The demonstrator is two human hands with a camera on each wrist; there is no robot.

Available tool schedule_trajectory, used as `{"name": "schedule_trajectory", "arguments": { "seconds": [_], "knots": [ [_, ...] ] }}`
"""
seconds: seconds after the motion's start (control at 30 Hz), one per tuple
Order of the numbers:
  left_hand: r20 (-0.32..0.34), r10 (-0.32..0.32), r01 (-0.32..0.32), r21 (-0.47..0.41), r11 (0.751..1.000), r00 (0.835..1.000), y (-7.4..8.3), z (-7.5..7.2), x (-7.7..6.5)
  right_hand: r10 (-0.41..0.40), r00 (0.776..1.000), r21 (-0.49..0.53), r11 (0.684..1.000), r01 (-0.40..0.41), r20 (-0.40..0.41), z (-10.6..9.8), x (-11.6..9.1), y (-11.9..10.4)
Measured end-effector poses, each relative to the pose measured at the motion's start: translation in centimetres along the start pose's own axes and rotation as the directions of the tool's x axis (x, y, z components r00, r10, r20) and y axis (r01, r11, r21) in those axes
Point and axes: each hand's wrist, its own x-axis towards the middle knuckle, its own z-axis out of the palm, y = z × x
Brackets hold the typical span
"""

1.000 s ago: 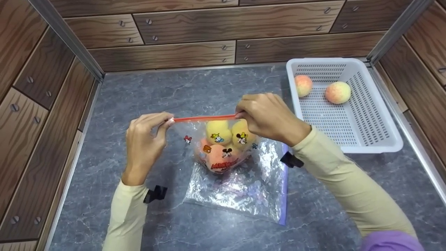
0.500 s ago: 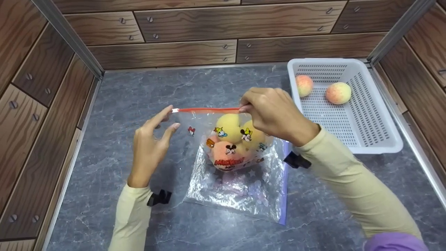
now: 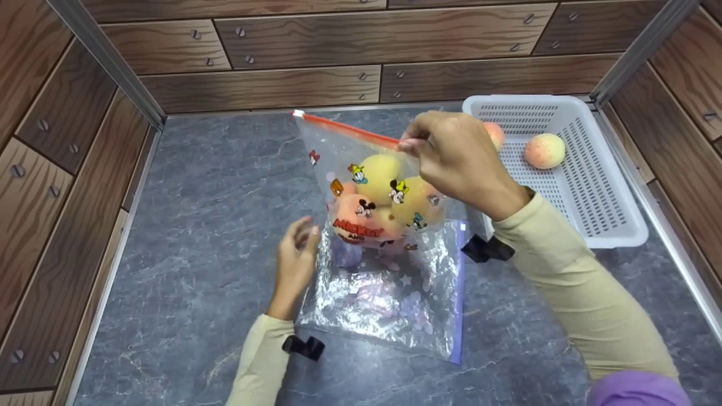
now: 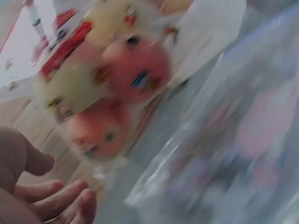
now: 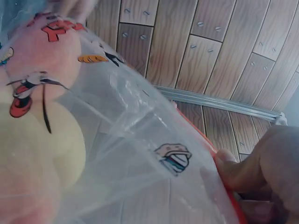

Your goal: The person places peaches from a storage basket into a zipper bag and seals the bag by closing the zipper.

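A clear zip bag [image 3: 338, 152] with cartoon prints and a red zip strip hangs tilted, several peaches [image 3: 379, 175] inside it. My right hand [image 3: 459, 163] pinches the red strip near its right end, and the white slider sits at the upper left end. Lower down, my left hand [image 3: 296, 262] is apart from the bag, fingers loosely bent and holding nothing. In the left wrist view the peaches [image 4: 135, 67] show blurred through the plastic, beyond the left fingers. The right wrist view shows the right thumb [image 5: 229, 168] against the red edge.
Beneath the hanging bag, a second clear bag [image 3: 389, 310] with a purple zip edge lies flat on the grey marbled table [image 3: 197, 237]. At the right stands a white slotted basket [image 3: 598, 186] holding two peaches [image 3: 544, 151], one partly behind the right hand. Wood-patterned walls enclose the table.
My left hand has let go of the slider end and moved down and right. My right hand has lifted the bag, whose left end now tilts upward.
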Motion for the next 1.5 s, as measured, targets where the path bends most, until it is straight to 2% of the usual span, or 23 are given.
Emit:
{"name": "schedule_trajectory", "arguments": {
  "seconds": [0.07,0.13,0.2,0.27,0.33,0.4,0.43,0.53,0.6,0.7,0.77,0.87,0.97,1.07,1.2,1.27,1.37,1.5],
  "knots": [
    [0.069,-0.083,0.089,-0.086,0.992,0.994,-0.3,1.1,-0.4,0.015,1.000,0.011,1.000,-0.015,-0.015,0.0,0.3,-0.1],
    [0.118,-0.141,0.162,-0.201,0.966,0.983,-0.4,2.0,-0.7,0.027,0.999,0.022,0.999,-0.027,-0.029,0.0,0.5,-0.1],
    [0.123,-0.151,0.180,-0.279,0.943,0.981,-0.2,2.8,-1.0,0.050,0.998,0.034,0.998,-0.049,-0.038,0.0,0.7,-0.1],
    [0.087,-0.115,0.137,-0.324,0.936,0.990,0.0,3.3,-1.2,0.066,0.997,0.040,0.997,-0.064,-0.046,-0.1,0.8,-0.1],
    [0.043,-0.048,0.059,-0.319,0.946,0.998,0.1,3.4,-1.3,0.083,0.995,0.046,0.996,-0.081,-0.048,0.0,1.0,-0.1],
    [0.021,0.029,-0.022,-0.275,0.961,0.999,0.3,3.4,-1.4,0.085,0.995,0.047,0.995,-0.083,-0.047,0.0,1.2,-0.1],
    [0.030,0.071,-0.061,-0.257,0.965,0.997,0.3,3.3,-1.3,0.081,0.996,0.046,0.996,-0.079,-0.045,0.0,1.3,0.0],
    [0.080,0.171,-0.155,-0.178,0.972,0.982,0.6,3.0,-0.7,0.074,0.996,0.049,0.996,-0.072,-0.040,0.2,1.5,-0.1],
    [0.090,0.226,-0.217,-0.096,0.971,0.970,0.8,2.8,0.0,0.075,0.996,0.053,0.996,-0.073,-0.038,0.4,1.7,-0.1],
    [0.067,0.312,-0.316,0.050,0.947,0.948,0.8,2.6,1.0,0.083,0.996,0.061,0.995,-0.081,-0.035,0.8,2.0,0.0],
    [0.045,0.367,-0.369,0.145,0.918,0.929,0.9,2.5,1.5,0.089,0.995,0.067,0.994,-0.086,-0.035,1.2,2.2,0.0],
    [0.039,0.416,-0.413,0.240,0.879,0.908,0.7,2.2,2.2,0.099,0.994,0.082,0.992,-0.096,-0.036,1.7,2.4,0.0],
    [0.052,0.421,-0.417,0.293,0.861,0.906,0.7,1.7,2.9,0.114,0.992,0.104,0.989,-0.108,-0.047,2.2,2.6,0.0],
    [0.085,0.396,-0.400,0.345,0.849,0.914,1.1,0.7,3.7,0.127,0.989,0.131,0.984,-0.117,-0.069,2.7,2.9,0.5],
    [0.165,0.336,-0.375,0.423,0.825,0.927,2.5,-1.5,5.3,0.174,0.981,0.188,0.970,-0.155,-0.091,3.7,3.3,1.7],
    [0.212,0.306,-0.372,0.468,0.802,0.928,3.4,-2.6,6.2,0.213,0.973,0.237,0.953,-0.187,-0.091,4.4,3.5,2.5],
    [0.279,0.277,-0.389,0.543,0.744,0.919,4.7,-4.2,7.7,0.275,0.956,0.339,0.913,-0.227,-0.101,5.9,3.6,3.7],
    [0.339,0.250,-0.414,0.607,0.679,0.907,5.7,-5.8,9.6,0.376,0.920,0.520,0.810,-0.269,-0.110,8.7,4.0,5.1]
  ]
}}
